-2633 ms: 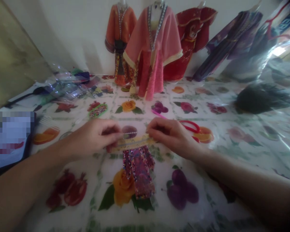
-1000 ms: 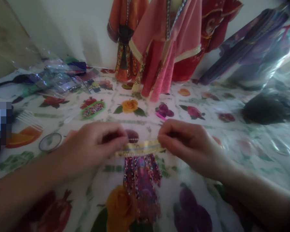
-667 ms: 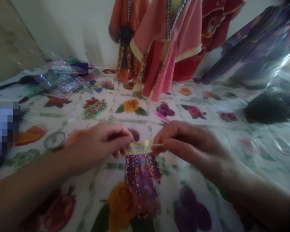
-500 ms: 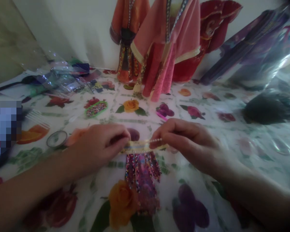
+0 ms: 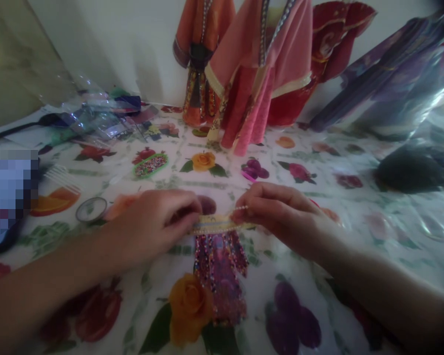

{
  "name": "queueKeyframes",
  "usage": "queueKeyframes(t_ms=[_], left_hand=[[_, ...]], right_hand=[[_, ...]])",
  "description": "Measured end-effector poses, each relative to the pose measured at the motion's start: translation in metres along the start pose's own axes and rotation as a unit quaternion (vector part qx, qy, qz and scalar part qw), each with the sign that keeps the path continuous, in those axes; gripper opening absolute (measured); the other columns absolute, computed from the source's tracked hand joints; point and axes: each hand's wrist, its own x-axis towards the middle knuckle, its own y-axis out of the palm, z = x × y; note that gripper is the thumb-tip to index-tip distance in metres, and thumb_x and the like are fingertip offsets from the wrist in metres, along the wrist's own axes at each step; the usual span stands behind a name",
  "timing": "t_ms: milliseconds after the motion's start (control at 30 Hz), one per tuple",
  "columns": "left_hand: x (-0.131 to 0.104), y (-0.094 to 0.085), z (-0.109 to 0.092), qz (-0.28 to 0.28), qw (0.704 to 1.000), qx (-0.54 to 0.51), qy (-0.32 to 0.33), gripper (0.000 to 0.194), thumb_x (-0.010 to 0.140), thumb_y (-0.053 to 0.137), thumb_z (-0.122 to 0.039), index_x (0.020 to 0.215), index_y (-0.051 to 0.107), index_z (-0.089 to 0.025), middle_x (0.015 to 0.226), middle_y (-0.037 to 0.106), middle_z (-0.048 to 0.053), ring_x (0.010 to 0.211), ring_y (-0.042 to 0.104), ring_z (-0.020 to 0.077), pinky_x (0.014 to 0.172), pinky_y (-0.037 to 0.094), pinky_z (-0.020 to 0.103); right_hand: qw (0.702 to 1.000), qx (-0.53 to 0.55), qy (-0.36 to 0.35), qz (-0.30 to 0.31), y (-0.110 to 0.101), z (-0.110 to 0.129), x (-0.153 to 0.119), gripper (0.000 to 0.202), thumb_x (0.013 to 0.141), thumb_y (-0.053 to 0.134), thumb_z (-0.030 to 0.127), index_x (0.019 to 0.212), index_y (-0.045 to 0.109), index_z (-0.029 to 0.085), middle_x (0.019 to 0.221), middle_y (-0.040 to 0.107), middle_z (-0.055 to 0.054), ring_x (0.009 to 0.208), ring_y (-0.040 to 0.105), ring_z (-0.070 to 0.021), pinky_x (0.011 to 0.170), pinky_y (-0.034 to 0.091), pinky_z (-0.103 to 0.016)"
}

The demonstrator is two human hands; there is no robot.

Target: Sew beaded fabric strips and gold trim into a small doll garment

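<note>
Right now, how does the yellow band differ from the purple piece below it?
The yellow band runs crosswise between the left hand and the right hand; the purple piece extends from it toward the person. The band is pale and narrow; the purple piece is darker and splits into strips. Both have beaded edges.

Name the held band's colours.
The band is pale yellow with a bluish stripe; the head view shows it best.

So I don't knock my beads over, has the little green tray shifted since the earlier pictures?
No, the green tray has not shifted; it still overlaps the printed pomegranates the same way.
</note>
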Motion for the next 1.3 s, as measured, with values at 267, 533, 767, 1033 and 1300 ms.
queueKeyframes(t_ms=[267, 533, 767, 1033, 1300], left_hand=[[-0.002, -0.007, -0.002, -0.003, 1.000, -0.024, -0.001, 0.022, 0.092, 0.049, -0.034, 0.084, 0.065, -0.022, 0.082, 0.065, -0.001, 0.073, 0.056, 0.0138, 0.065, 0.038, 0.023], [-0.003, -0.007, -0.003, 0.045, 0.997, -0.041, -0.044, 0.024, 0.092, 0.048, -0.036, 0.087, 0.065, -0.021, 0.083, 0.064, -0.001, 0.068, 0.053, 0.0125, 0.061, 0.036, 0.023], [0.001, -0.014, 0.007, 0.030, 0.997, -0.032, -0.068, 0.028, 0.088, 0.052, -0.045, 0.086, 0.066, -0.021, 0.070, 0.062, -0.001, 0.063, 0.054, 0.0143, 0.056, 0.037, 0.024], [-0.001, -0.015, -0.002, -0.048, 0.995, -0.063, -0.067, 0.029, 0.087, 0.055, -0.048, 0.086, 0.068, -0.022, 0.065, 0.061, -0.002, 0.055, 0.051, 0.0118, 0.051, 0.036, 0.023], [-0.001, 0.008, -0.003, 0.032, 0.969, -0.244, -0.010, 0.026, 0.091, 0.050, -0.036, 0.110, 0.063, -0.025, 0.107, 0.068, 0.002, 0.094, 0.063, 0.0183, 0.080, 0.050, 0.029]], right_hand=[[0.998, 0.050, -0.033, 0.020, 0.004, 0.010, -0.007, 0.015, 0.086, 0.065, 0.031, 0.075, 0.066, 0.021, 0.081, 0.069, -0.001, 0.082, 0.067, -0.0153, 0.086, 0.054, -0.032], [0.993, 0.118, -0.027, -0.003, 0.002, 0.003, 0.002, 0.017, 0.082, 0.067, 0.028, 0.068, 0.063, 0.019, 0.079, 0.064, 0.000, 0.083, 0.065, -0.0149, 0.090, 0.052, -0.034], [0.991, 0.130, -0.027, 0.010, -0.005, -0.002, 0.004, 0.016, 0.085, 0.066, 0.026, 0.071, 0.064, 0.019, 0.080, 0.064, 0.000, 0.085, 0.064, -0.0141, 0.092, 0.052, -0.035], [0.989, 0.145, -0.001, -0.015, -0.002, 0.007, -0.002, 0.010, 0.080, 0.069, 0.026, 0.072, 0.067, 0.021, 0.077, 0.064, -0.001, 0.082, 0.065, -0.0162, 0.091, 0.053, -0.037], [0.983, 0.159, -0.033, 0.080, 0.005, 0.011, -0.011, 0.016, 0.091, 0.057, 0.025, 0.079, 0.066, 0.019, 0.079, 0.061, -0.001, 0.080, 0.064, -0.0136, 0.088, 0.052, -0.033]])
